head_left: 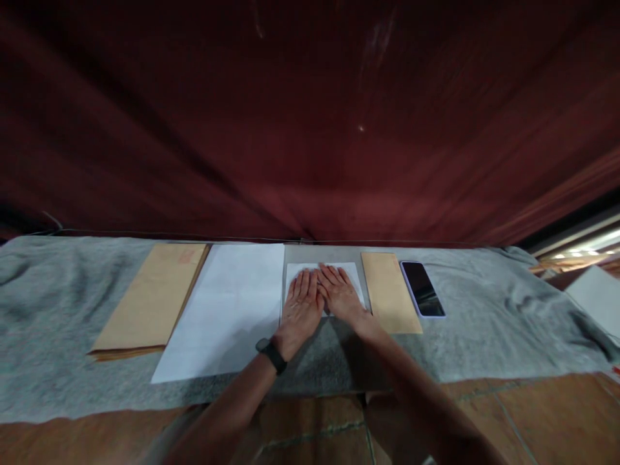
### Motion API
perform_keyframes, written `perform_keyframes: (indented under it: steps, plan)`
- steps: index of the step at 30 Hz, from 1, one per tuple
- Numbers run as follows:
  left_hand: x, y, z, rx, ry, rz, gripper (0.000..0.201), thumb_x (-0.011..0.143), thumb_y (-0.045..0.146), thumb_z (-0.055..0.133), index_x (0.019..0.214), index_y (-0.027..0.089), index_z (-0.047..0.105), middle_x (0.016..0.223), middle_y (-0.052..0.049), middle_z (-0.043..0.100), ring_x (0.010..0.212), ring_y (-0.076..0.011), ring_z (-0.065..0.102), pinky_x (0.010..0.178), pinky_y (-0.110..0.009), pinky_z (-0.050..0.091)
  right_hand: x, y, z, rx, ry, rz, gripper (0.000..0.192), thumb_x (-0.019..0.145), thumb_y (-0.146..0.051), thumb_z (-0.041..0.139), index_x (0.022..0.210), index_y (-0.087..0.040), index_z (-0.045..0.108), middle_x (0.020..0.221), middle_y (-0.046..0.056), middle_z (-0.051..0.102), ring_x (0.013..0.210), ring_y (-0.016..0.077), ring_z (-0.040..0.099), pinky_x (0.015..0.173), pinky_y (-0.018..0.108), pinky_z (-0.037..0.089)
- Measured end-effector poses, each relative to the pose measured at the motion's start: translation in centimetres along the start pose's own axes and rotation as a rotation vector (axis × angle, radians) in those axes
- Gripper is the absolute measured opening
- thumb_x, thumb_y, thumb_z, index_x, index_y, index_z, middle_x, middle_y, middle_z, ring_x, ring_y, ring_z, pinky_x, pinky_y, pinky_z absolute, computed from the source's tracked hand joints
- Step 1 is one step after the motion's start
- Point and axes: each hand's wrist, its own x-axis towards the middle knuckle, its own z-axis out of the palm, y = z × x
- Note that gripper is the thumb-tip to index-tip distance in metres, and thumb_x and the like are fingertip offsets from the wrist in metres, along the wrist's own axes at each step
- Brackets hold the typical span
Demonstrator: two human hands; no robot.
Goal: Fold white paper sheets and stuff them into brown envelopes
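Observation:
Both palms press down flat on a small white sheet of paper (296,267), which looks folded, though the hands cover most of it. My left hand (303,300) lies on its left half with the fingers stretched out; a dark watch (272,354) circles that wrist. On the right half rests my right hand (340,296), fingers extended, its fingertips close to or touching the left hand's. Beneath the paper is a grey flat surface (320,252). A large white sheet stack (227,310) lies to the left, and a narrow brown envelope (390,290) to the right.
Farther left sits a stack of large brown envelopes (150,300). A phone in a purple case (422,289) lies right of the narrow envelope. Grey cloth (489,316) covers the bench, with a dark red curtain (310,129) behind. Something white (598,297) is at the far right.

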Motion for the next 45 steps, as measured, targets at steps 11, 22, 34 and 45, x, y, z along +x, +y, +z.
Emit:
perform_keyframes:
  steps: [11, 22, 34, 45]
  plan:
    - [1.0, -0.1, -0.2, 0.072, 0.052, -0.108, 0.059, 0.100, 0.030, 0.036, 0.150, -0.003, 0.042, 0.158, -0.028, 0.040, 0.152, -0.0350, 0.032, 0.122, -0.053, 0.031, 1.6, 3.7, -1.8, -0.036, -0.011, 0.172, 0.046, 0.104, -0.022, 0.039, 0.147, -0.018, 0.054, 0.147, 0.011, 0.057, 0.130, 0.0256, 0.053, 0.117, 0.042, 0.033]
    - [0.7, 0.3, -3.0, 0.136, -0.161, -0.080, 0.053, 0.102, 0.027, 0.039, 0.152, 0.010, 0.045, 0.161, -0.018, 0.039, 0.151, -0.0324, 0.035, 0.123, -0.050, 0.029, 3.1, 4.9, -4.1, 0.078, -0.145, 0.299, 0.035, 0.094, -0.023, 0.054, 0.128, -0.019, 0.063, 0.132, 0.011, 0.058, 0.123, 0.0234, 0.050, 0.109, 0.036, 0.038]
    - [0.3, -0.3, -3.6, 0.123, -0.226, -0.008, 0.052, 0.103, 0.025, 0.038, 0.152, 0.012, 0.045, 0.163, -0.017, 0.036, 0.152, -0.0335, 0.032, 0.123, -0.053, 0.029, 4.7, 3.8, -5.4, 0.065, -0.218, 0.395, 0.025, 0.093, -0.032, 0.059, 0.113, -0.018, 0.065, 0.126, 0.013, 0.060, 0.122, 0.0265, 0.050, 0.109, 0.037, 0.035]
    - [0.4, -1.5, -4.2, 0.047, -0.268, 0.084, 0.051, 0.101, 0.019, 0.040, 0.151, 0.015, 0.046, 0.164, -0.015, 0.037, 0.152, -0.0309, 0.032, 0.124, -0.052, 0.028, 3.3, 5.2, -8.0, 0.305, -0.353, 0.358, 0.020, 0.089, -0.017, 0.058, 0.105, -0.020, 0.070, 0.107, 0.006, 0.075, 0.102, 0.0213, 0.068, 0.090, 0.028, 0.047]
